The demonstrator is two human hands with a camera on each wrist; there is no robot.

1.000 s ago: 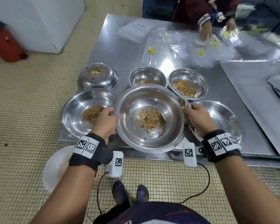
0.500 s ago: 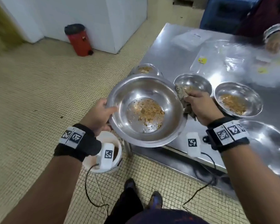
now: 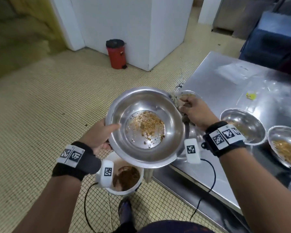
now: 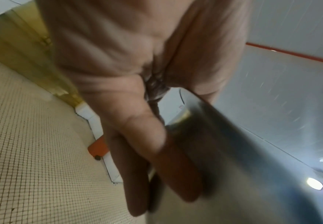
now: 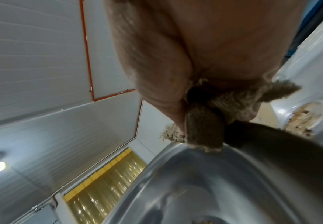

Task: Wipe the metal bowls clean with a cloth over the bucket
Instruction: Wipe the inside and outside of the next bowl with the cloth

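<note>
A large metal bowl with brown crumbs on its bottom hangs in the air beside the table corner, partly above a white bucket holding brown waste. My left hand grips its left rim, thumb inside the bowl and fingers under it. My right hand clutches a wadded greyish cloth at the bowl's right rim. In the right wrist view the cloth touches the rim of the bowl.
The steel table at right carries more crumb-filled bowls and plastic bags. A red pedal bin stands by the white wall. A cable hangs from the right wrist; my shoe is beside the bucket.
Both hands have carried the bowl leftward off the table to above the bucket. My view has swung left; the bucket's brown contents now show.
</note>
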